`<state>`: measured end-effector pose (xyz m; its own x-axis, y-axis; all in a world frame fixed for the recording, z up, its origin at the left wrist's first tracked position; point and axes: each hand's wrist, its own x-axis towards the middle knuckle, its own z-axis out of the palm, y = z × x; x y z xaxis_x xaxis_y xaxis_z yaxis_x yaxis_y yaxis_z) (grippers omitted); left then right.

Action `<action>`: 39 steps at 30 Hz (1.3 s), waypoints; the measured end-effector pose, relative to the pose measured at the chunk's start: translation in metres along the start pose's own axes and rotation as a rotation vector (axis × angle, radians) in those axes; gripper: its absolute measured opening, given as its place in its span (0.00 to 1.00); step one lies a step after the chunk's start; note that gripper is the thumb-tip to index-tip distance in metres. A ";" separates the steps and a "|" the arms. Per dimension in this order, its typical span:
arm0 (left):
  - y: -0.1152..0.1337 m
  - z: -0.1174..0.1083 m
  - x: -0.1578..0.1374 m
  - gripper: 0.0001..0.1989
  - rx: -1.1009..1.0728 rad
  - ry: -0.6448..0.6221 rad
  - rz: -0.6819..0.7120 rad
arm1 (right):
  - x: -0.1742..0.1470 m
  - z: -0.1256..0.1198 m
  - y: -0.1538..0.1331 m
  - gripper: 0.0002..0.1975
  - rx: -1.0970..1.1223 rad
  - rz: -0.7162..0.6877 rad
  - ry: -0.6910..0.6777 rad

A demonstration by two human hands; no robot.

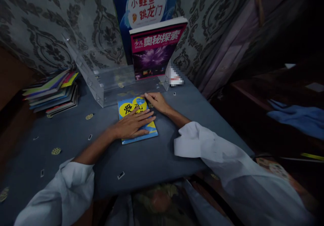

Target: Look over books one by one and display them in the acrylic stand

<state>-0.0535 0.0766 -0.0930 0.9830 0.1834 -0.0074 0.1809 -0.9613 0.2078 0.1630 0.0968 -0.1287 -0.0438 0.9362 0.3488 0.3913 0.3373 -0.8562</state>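
A small blue and yellow book (125,108) with black characters on its cover lies closed on the table in front of me. My left hand (133,124) rests flat across the lower part of the cover, its fingers spread. At the book's upper right corner is my right hand (158,101), with thumb and fingers drawn together on the edge; the exact grip is partly hidden. Just behind the book stands a clear acrylic book rack (97,89). A magenta book (152,55) leans upright in its right part.
To the left is a stack of thin books (57,92). A tall blue book (121,17) stands against the patterned wall behind the magenta one. A grey-blue cloth with small prints covers the table (106,165). Blue fabric (298,116) lies in the dark area at right.
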 end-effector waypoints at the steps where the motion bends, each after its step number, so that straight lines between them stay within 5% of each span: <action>1: 0.004 0.001 -0.002 0.30 -0.005 0.000 0.014 | 0.000 0.000 0.000 0.34 -0.001 -0.004 -0.001; 13: 0.035 0.003 -0.014 0.26 -0.042 0.028 0.082 | -0.003 0.001 0.000 0.25 -0.172 -0.073 -0.048; 16: 0.031 0.011 -0.017 0.23 -0.134 0.202 -0.054 | -0.007 0.003 -0.005 0.18 -0.340 -0.160 -0.108; 20: 0.013 0.030 -0.022 0.25 -0.130 0.599 -0.408 | -0.016 0.020 -0.024 0.17 -0.531 -0.281 -0.193; 23: -0.002 0.044 -0.026 0.30 -0.123 0.720 -0.597 | -0.020 0.041 -0.039 0.20 -0.494 -0.395 -0.363; 28: -0.012 0.054 -0.027 0.31 -0.154 0.700 -0.666 | -0.022 0.055 -0.044 0.24 -0.508 -0.346 -0.468; 39: -0.009 0.053 -0.026 0.30 -0.121 0.650 -0.720 | -0.031 0.035 -0.015 0.32 -0.606 -0.064 -0.228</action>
<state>-0.0788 0.0695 -0.1469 0.4234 0.8306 0.3617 0.6911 -0.5543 0.4637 0.1263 0.0663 -0.1403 -0.2520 0.9360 0.2456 0.8277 0.3400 -0.4465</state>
